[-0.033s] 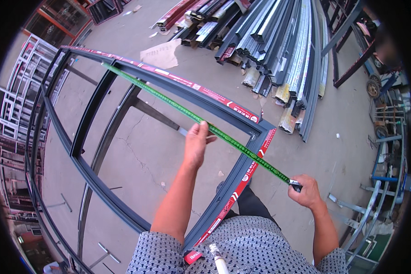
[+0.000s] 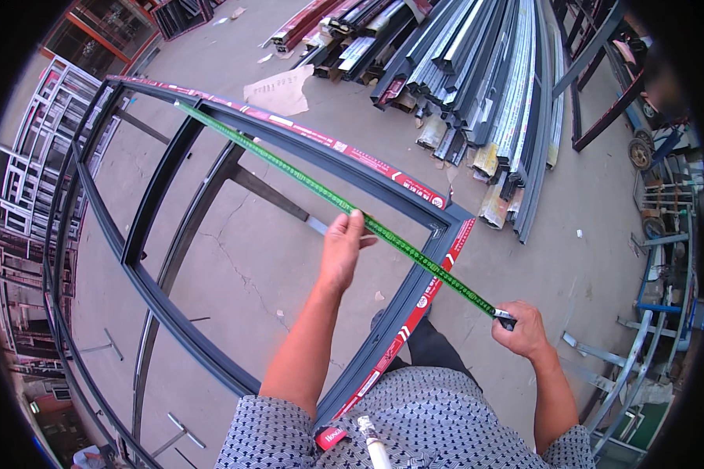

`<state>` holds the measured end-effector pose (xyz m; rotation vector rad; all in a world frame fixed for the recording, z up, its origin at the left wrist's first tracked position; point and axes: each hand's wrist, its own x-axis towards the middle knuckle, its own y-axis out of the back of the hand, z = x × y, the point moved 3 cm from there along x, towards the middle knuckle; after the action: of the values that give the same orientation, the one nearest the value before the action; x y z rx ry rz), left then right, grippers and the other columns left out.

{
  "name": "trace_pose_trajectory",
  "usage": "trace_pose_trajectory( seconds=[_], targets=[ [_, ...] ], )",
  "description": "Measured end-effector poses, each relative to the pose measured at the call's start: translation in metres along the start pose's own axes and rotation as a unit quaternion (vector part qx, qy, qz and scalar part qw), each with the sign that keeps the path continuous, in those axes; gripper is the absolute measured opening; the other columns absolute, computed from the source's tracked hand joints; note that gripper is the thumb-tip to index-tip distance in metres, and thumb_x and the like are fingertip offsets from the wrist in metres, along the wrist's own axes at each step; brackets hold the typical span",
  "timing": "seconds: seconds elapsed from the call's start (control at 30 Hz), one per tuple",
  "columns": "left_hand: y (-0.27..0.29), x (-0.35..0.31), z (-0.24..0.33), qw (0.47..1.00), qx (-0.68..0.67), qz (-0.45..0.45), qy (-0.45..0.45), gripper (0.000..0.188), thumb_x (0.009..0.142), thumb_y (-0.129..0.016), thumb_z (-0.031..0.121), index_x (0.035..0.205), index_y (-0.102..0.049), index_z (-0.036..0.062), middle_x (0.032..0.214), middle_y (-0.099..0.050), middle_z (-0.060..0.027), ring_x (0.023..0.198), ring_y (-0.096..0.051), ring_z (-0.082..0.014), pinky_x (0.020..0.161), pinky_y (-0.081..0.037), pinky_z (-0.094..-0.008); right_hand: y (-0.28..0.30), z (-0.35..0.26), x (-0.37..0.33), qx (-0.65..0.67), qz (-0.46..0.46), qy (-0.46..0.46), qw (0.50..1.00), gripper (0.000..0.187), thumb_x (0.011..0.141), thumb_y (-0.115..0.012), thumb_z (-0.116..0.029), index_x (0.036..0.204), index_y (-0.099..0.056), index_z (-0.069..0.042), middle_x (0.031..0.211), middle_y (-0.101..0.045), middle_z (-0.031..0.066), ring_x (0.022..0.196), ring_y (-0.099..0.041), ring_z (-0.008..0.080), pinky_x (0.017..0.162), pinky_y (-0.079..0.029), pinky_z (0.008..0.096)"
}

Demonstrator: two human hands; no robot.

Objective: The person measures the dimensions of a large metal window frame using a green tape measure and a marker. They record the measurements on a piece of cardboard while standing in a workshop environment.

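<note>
A tape measure's green blade [image 2: 289, 166] stretches slantwise over a large dark grey metal frame [image 2: 285, 141], from the frame's far crossbar to beyond its right end. My left hand [image 2: 344, 254] is closed, with thumb and fingers pinching the blade near its middle. Off the frame's right end, my right hand [image 2: 522, 328] is wrapped round the tape's case [image 2: 504, 318], of which only a black and white end shows. Red printed film [image 2: 411, 327] covers the outer faces of the frame. The blade's far tip lies close to the far rail and is too small to make out.
Long metal profiles [image 2: 485, 86] are stacked on the floor at the far right, beside torn cardboard [image 2: 281, 90]. Pale finished frames [image 2: 47, 148] lean at the left. Metal racks and wheels [image 2: 640, 152] line the right side. A cigarette [image 2: 374, 447] juts in at the lower edge.
My left hand has shifted very slightly right along the blade. The view has moved a little; my right hand keeps its hold on the tape's case.
</note>
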<state>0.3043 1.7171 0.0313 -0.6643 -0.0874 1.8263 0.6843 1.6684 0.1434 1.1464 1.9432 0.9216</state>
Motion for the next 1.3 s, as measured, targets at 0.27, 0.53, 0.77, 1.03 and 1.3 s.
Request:
trace_pose_trajectory(
  seconds=[0.27, 0.53, 0.77, 1.03, 1.3],
  targets=[
    [-0.058, -0.092, -0.014, 0.985, 0.12, -0.12, 0.035, 0.039, 0.11, -0.055, 0.037, 0.118, -0.065, 0.0003, 0.102, -0.066, -0.001, 0.094, -0.058, -0.0086, 0.084, -0.051, -0.0292, -0.019, -0.027, -0.002, 0.167, -0.061, -0.067, 0.982, 0.019, 0.081, -0.074, -0.017, 0.095, -0.075, -0.004, 0.077, -0.069, 0.0133, 0.069, -0.067, 0.0239, 0.068, -0.053, 0.036],
    [-0.139, -0.09, -0.045, 0.982, 0.126, -0.14, -0.006, 0.038, 0.112, -0.053, 0.031, 0.135, -0.06, 0.0013, 0.121, -0.065, -0.0077, 0.112, -0.061, -0.016, 0.099, -0.052, -0.0354, 0.011, -0.031, 0.078, 0.239, -0.148, -0.008, 0.96, 0.019, 0.084, -0.073, -0.02, 0.095, -0.073, -0.005, 0.071, -0.064, 0.0082, 0.064, -0.06, 0.0148, 0.064, -0.052, 0.0338],
    [-0.244, -0.055, -0.041, 0.994, 0.063, -0.078, -0.041, 0.046, 0.114, -0.045, 0.039, 0.129, -0.064, -0.0012, 0.109, -0.066, -0.0038, 0.103, -0.058, -0.0113, 0.091, -0.05, -0.032, 0.077, 0.001, 0.135, 0.308, -0.177, 0.003, 0.935, 0.025, 0.09, -0.069, -0.017, 0.106, -0.072, 0.002, 0.071, -0.057, -0.0042, 0.067, -0.051, 0.0041, 0.058, -0.045, 0.0272],
    [-0.265, 0.021, -0.033, 1.0, -0.004, 0.027, -0.002, 0.053, 0.112, -0.045, 0.048, 0.105, -0.071, 0.0028, 0.089, -0.064, 0.0037, 0.081, -0.055, -0.0051, 0.071, -0.049, -0.0257, 0.104, 0.009, 0.231, 0.298, -0.258, 0.021, 0.919, 0.041, 0.097, -0.067, -0.025, 0.129, -0.068, 0.001, 0.085, -0.065, -0.0011, 0.078, -0.057, 0.006, 0.07, -0.051, 0.027],
    [-0.251, 0.084, 0.015, 0.998, 0.017, 0.032, -0.055, 0.051, 0.114, -0.044, 0.042, 0.125, -0.069, -0.0004, 0.098, -0.07, -0.0013, 0.088, -0.061, -0.0074, 0.078, -0.052, -0.0255, 0.1, -0.011, 0.298, 0.253, -0.251, 0.003, 0.934, 0.047, 0.097, -0.067, -0.038, 0.124, -0.069, 0.001, 0.094, -0.072, 0.0132, 0.087, -0.065, 0.0128, 0.08, -0.053, 0.0315]
  ],
)
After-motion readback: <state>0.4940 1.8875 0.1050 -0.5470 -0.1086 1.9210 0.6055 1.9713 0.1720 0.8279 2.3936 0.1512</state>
